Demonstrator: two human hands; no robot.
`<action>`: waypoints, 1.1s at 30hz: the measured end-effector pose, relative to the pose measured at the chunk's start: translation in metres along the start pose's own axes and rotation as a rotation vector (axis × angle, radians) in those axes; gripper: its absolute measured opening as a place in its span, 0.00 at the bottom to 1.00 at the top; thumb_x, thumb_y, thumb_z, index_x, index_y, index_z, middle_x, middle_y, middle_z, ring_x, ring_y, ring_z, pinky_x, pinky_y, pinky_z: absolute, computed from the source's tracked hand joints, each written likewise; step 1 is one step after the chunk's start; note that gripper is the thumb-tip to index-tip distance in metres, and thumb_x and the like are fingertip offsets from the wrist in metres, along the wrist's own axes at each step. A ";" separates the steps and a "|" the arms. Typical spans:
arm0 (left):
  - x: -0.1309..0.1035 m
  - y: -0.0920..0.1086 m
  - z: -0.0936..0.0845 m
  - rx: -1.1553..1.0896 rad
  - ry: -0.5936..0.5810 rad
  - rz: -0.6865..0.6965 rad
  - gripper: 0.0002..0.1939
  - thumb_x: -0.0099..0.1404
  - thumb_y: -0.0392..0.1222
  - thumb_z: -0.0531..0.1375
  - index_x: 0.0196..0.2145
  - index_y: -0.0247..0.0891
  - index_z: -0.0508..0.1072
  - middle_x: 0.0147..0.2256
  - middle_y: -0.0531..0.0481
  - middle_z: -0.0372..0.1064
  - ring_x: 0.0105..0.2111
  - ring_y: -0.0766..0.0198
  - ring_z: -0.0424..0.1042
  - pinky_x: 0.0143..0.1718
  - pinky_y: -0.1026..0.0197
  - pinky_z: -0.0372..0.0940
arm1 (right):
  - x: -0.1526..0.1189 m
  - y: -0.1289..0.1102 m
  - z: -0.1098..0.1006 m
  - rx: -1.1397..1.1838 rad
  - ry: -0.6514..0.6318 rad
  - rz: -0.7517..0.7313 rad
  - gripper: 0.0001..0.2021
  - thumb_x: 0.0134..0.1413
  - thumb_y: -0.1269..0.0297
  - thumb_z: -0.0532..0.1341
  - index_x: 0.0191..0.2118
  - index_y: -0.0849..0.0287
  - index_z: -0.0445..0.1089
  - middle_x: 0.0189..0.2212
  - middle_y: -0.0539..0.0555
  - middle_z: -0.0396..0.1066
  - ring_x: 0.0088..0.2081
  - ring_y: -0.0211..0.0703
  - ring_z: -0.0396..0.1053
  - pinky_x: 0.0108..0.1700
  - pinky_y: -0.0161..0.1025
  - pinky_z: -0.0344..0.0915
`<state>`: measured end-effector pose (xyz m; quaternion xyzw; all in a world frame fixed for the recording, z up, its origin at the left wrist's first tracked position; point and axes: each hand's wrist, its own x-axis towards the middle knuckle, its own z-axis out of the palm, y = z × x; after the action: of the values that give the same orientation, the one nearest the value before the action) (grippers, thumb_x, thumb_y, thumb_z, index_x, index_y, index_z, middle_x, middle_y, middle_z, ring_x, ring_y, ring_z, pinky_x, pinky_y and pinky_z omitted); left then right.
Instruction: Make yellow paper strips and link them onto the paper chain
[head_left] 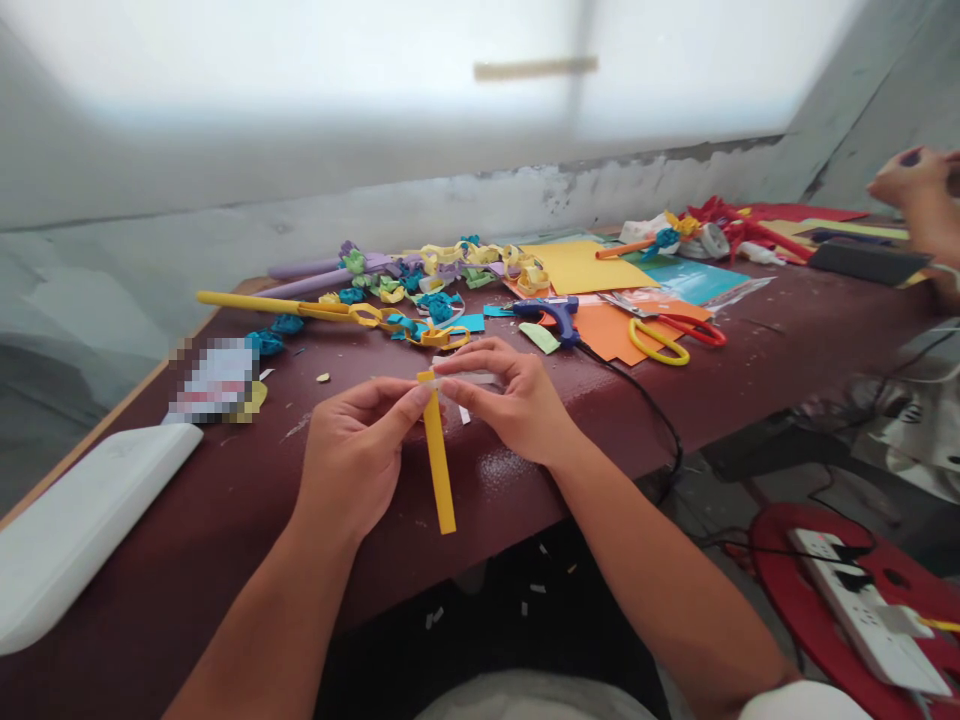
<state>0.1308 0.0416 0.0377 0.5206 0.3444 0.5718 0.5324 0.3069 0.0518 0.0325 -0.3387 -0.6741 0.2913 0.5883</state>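
Note:
My left hand (352,450) pinches a yellow paper strip (439,470) near its top end, and the rest of the strip hangs down toward the table edge. My right hand (517,395) is closed at the same end, thumb and fingertips on a thin whitish strip (484,379) that looks like tape and touches the yellow paper. Part of that whitish strip is hidden by my fingers. Just beyond my hands lie a blue hot glue gun (551,312) and a pale green paper scrap (540,337).
Behind lie a yellow paper chain (367,316), a yellow rolled tube (247,301), orange paper (600,328) and scissors (660,340). A white flat object (97,530) is at left. A power strip (862,610) rests on a red stool (772,530). Another person's hand (915,178) shows at right.

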 end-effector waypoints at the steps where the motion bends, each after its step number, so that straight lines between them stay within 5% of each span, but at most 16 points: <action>1: 0.000 0.000 0.000 0.012 0.005 -0.001 0.08 0.58 0.44 0.75 0.32 0.40 0.82 0.32 0.51 0.80 0.29 0.66 0.78 0.33 0.64 0.75 | 0.000 0.000 0.000 -0.001 0.009 -0.005 0.08 0.58 0.59 0.72 0.41 0.55 0.83 0.43 0.56 0.77 0.51 0.45 0.74 0.58 0.44 0.69; 8: -0.001 0.002 -0.001 0.216 -0.034 0.027 0.12 0.62 0.51 0.72 0.33 0.40 0.80 0.30 0.53 0.77 0.29 0.64 0.76 0.32 0.63 0.72 | -0.003 -0.003 0.003 -0.035 0.043 0.003 0.06 0.57 0.59 0.71 0.35 0.56 0.82 0.42 0.55 0.76 0.50 0.46 0.75 0.57 0.47 0.69; 15: -0.026 0.029 0.000 0.833 -0.098 0.228 0.16 0.75 0.54 0.57 0.35 0.42 0.75 0.28 0.57 0.71 0.27 0.68 0.66 0.29 0.65 0.61 | -0.015 -0.033 0.003 -0.238 0.075 -0.045 0.02 0.56 0.64 0.71 0.34 0.55 0.81 0.45 0.54 0.76 0.51 0.48 0.73 0.60 0.52 0.64; 22: -0.040 0.039 -0.005 0.802 -0.094 0.359 0.10 0.76 0.49 0.57 0.45 0.48 0.78 0.34 0.59 0.75 0.33 0.69 0.71 0.36 0.69 0.63 | -0.022 -0.057 0.006 -0.297 0.065 -0.059 0.06 0.58 0.62 0.71 0.41 0.52 0.81 0.45 0.53 0.76 0.51 0.48 0.73 0.60 0.52 0.64; 28: -0.044 0.048 -0.011 0.824 -0.109 0.394 0.08 0.76 0.48 0.58 0.43 0.49 0.78 0.32 0.58 0.74 0.33 0.68 0.73 0.35 0.68 0.64 | -0.024 -0.065 0.009 -0.265 0.033 -0.070 0.15 0.59 0.62 0.71 0.52 0.47 0.80 0.51 0.55 0.74 0.56 0.49 0.71 0.65 0.54 0.62; 33: -0.047 0.050 -0.009 0.859 -0.116 0.420 0.07 0.76 0.46 0.59 0.44 0.50 0.78 0.37 0.59 0.77 0.32 0.69 0.73 0.36 0.68 0.65 | -0.025 -0.071 0.011 -0.336 0.033 -0.092 0.04 0.59 0.64 0.70 0.39 0.49 0.84 0.49 0.53 0.76 0.55 0.49 0.72 0.63 0.54 0.63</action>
<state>0.1048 -0.0120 0.0721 0.7829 0.4065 0.4429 0.1603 0.2900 -0.0109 0.0723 -0.4056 -0.7183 0.1417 0.5473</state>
